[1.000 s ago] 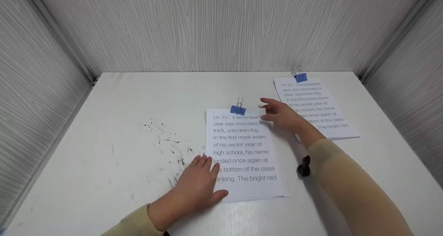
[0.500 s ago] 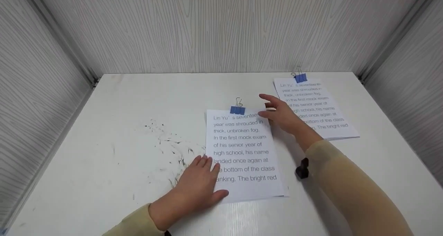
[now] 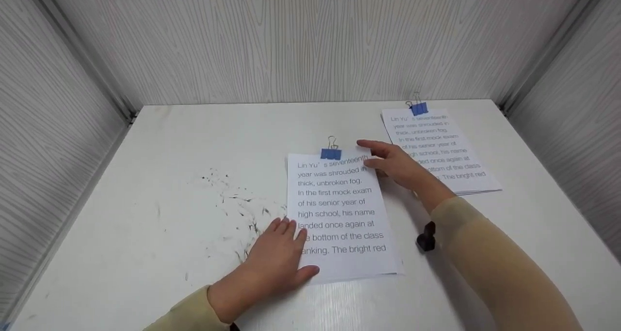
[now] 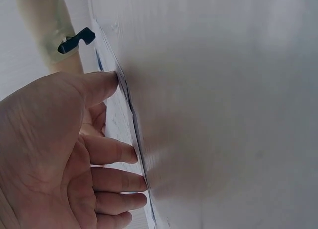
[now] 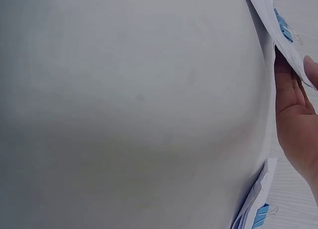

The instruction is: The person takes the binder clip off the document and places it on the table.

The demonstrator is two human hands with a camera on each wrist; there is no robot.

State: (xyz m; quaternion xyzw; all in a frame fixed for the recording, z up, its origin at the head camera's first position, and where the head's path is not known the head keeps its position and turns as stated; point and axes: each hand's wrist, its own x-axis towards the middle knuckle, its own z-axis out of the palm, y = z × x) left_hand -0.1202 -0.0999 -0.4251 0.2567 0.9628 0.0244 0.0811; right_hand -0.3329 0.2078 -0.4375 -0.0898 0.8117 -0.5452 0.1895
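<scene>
A stack of printed paper sheets [image 3: 339, 268] lies in the middle of the table, a blue binder clip [image 3: 331, 154] at its top edge. My left hand [image 3: 276, 253] rests on the lower left edge with fingers extended; in the left wrist view the left fingertips and thumb touch the paper. At the upper right corner, my right hand [image 3: 400, 168] pinches the sheets. The right wrist view shows that right hand [image 5: 298, 119] with fingers beneath the raised paper corner [image 5: 268, 20] and thumb above it. How many sheets are lifted I cannot tell.
Behind and to the right lies a second printed stack [image 3: 436, 141] with its own blue binder clip [image 3: 419, 108]. Dark smudges [image 3: 252, 224] mark the white table [image 3: 170, 175] left of the middle stack. Wood-grain panels [image 3: 310, 40] enclose the back and sides.
The middle stack's upper right corner now stands slightly bent up, its top lines of text tilting. My right hand has shifted a little left. My left hand has stayed in place.
</scene>
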